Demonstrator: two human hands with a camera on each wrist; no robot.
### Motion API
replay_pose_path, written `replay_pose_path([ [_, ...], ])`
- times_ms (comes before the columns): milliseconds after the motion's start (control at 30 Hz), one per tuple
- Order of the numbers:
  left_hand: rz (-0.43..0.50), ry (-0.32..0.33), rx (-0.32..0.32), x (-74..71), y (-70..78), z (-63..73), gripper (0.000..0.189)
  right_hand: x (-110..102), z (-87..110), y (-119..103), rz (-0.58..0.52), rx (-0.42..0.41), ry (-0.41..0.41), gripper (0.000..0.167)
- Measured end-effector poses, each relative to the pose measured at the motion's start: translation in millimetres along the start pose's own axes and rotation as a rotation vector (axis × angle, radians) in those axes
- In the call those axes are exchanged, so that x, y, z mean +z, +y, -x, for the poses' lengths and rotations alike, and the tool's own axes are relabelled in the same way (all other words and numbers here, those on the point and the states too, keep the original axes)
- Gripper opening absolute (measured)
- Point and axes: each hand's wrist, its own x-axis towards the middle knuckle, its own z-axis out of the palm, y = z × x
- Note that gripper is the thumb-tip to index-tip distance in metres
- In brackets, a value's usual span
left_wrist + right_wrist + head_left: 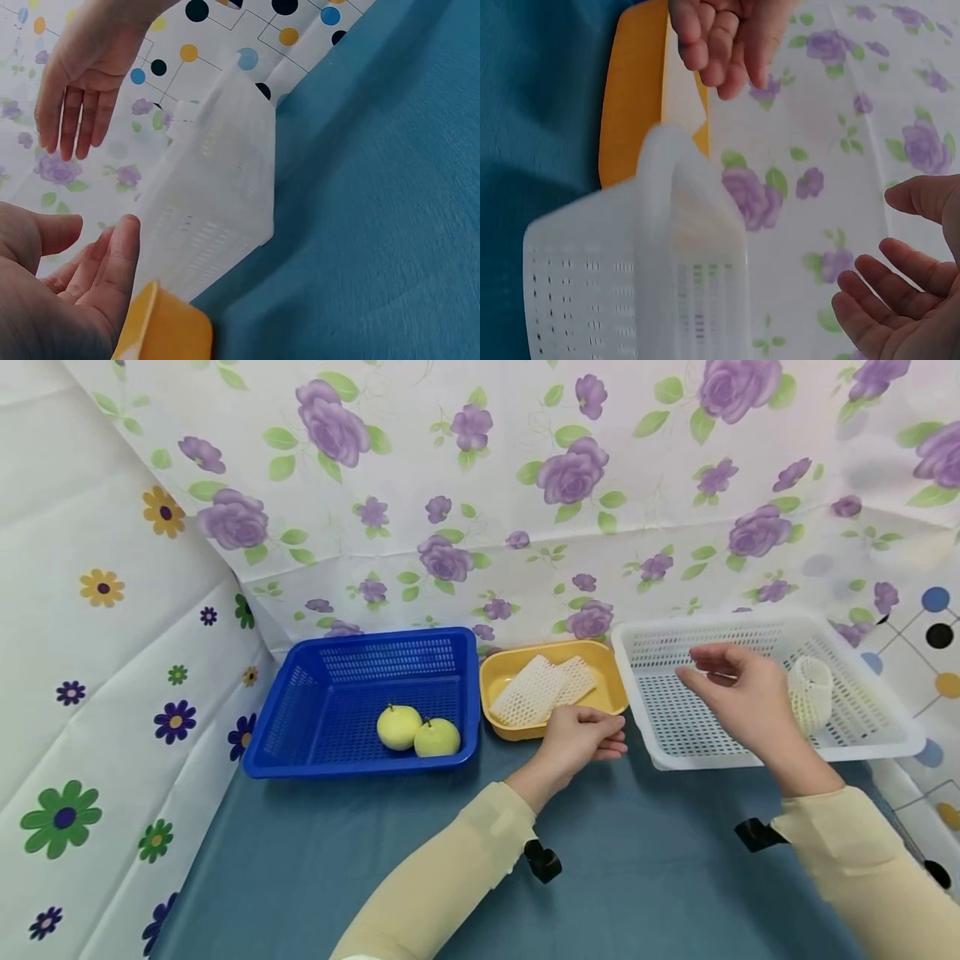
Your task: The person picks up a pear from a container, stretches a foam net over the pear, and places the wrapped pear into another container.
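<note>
Closest in the head view: beige sleeves (442, 868), extended over a blue-green cloth-covered counter (300, 852). Nothing held in the left hand (573, 739), fingers loose by the front rim of a yellow rounded plastic tray (510, 729); nothing in the right hand (738, 689) either, above a white slotted plastic basket (697, 762) right of the tray. In the tray, two flat white foam nets (528, 689), seemingly overlapping; left of it, two round yellow-green pears (399, 727), side by side in a blue slotted plastic basket (360, 770); right of it, a pale fruit in a white foam net (812, 693), inside the white basket. Could lift both nets together by pinching the overlap, or tip the white basket by catching a sleeve on its rim.

Left wrist view: thumb and fingers apart, close by the tray; could nudge it with a careless wrist.

Right wrist view: thumb clear of curved fingers, empty between, with the white basket's blurred rim nearer than the tray.
</note>
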Motion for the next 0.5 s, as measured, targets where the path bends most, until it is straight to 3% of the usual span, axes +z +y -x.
replay_pose_path([
  [233, -0.036, 0.031, 0.08, -14.7, 7.7, 11.2, 0.021, 20.0, 10.4, -10.6, -0.022, -0.043, -0.025, 0.042],
  [500, -0.161, 0.122, 0.162, -34.7, 26.0, 32.9, 0.021, 41.6, 20.0, -15.0, -0.04, -0.067, -0.055, 0.037],
])
